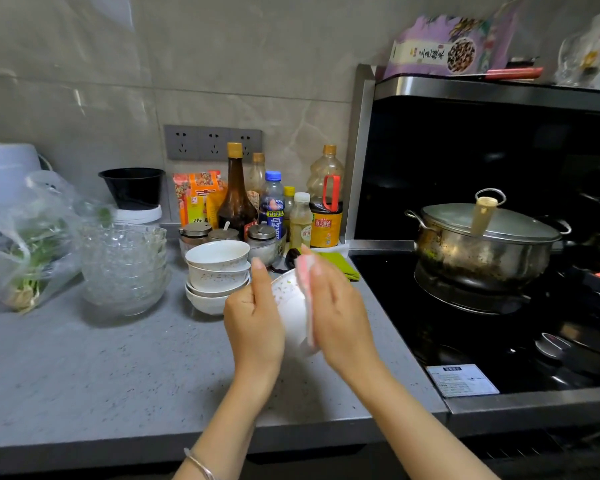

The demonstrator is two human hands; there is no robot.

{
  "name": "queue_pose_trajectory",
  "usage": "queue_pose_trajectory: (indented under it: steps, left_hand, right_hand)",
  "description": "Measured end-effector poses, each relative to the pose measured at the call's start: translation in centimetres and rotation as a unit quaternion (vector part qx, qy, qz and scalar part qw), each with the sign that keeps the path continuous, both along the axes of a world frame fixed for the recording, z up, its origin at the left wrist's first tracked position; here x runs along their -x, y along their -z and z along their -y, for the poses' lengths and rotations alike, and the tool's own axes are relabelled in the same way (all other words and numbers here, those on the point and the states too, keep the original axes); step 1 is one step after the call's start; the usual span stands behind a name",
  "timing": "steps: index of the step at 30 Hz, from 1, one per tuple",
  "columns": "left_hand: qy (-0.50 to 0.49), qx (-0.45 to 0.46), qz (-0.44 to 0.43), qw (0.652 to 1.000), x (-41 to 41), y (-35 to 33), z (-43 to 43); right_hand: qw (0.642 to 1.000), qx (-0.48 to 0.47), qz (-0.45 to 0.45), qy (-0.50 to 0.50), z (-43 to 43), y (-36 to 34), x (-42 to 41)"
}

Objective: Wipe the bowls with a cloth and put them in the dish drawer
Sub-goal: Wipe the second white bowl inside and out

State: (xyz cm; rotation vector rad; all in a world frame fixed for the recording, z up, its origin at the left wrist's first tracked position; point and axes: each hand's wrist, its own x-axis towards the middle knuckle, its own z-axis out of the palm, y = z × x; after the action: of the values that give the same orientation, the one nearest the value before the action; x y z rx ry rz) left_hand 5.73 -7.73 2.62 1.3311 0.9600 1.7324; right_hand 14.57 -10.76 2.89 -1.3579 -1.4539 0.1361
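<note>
Left hand (253, 317) grips the white bowl (290, 306). My fingers curl round its left side and the thumb points up along the rim. The bowl is tipped on edge between my two hands, off the counter, with its speckled inside facing right. Right hand (340, 313) has fairly straight fingers and presses the pink-and-white cloth (307, 289) against the bowl's right rim. The cloth is sandwiched between palm and bowl; my right thumb is hidden behind it. There's a thin bracelet (201, 464) on my left wrist.

Just left of and behind the held bowl is a stack of white bowls (217, 275) standing upright on the grey countertop (101, 368). Further left is a stack of clear glass bowls (125, 265), then a plastic bag of greens (25, 244) at the far left.

Behind the white stack are three small lidded seasoning jars (222, 233). Behind those, a row of sauce and drink bottles (274, 202) and an orange packet (196, 197) stand against the wall. A black bowl (132, 187) sits on a white tub near the wall, left of the bottles. A grey socket strip (212, 142) is on the tiles above.

A green cloth (342, 265) lies on the counter just beyond my right hand, at the stove edge. To the right is the black stove top (430, 323) with a steel lidded pot (485, 244) on a burner. A purple package (454, 46) lies on the ledge above. The dish drawer can't be seen.
</note>
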Motion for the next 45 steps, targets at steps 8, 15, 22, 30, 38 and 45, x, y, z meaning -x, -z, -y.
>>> queue_pose_trajectory:
  steps: [8,15,22,30,38,45]
  left_hand:
    - [-0.017,-0.019,-0.041,0.999,-0.3,0.3,-0.1]
    - [0.104,0.017,0.007,0.994,1.1,-0.6,0.0]
    - [0.244,0.101,0.005,0.965,2.6,-1.0,-0.7]
    - [0.125,-0.107,-0.318,0.934,1.7,-1.5,-1.1]
    - [0.096,0.02,-0.038,0.994,1.3,0.0,-0.9]
    - [0.005,0.016,-0.04,0.999,0.0,0.7,-0.2]
  right_hand:
    - [0.979,-0.065,0.184,0.067,0.4,0.9,1.7]
    - [0.969,0.063,-0.231,-0.061,0.1,-1.2,-0.2]
    - [0.951,0.082,-0.296,-0.038,0.2,-1.3,-1.4]
    - [0.998,-0.006,-0.066,-0.003,-0.1,-0.7,-1.1]
    - [0.969,0.054,-0.225,-0.084,0.4,0.7,-0.6]
    - [0.981,-0.071,0.17,0.068,0.3,1.5,1.8]
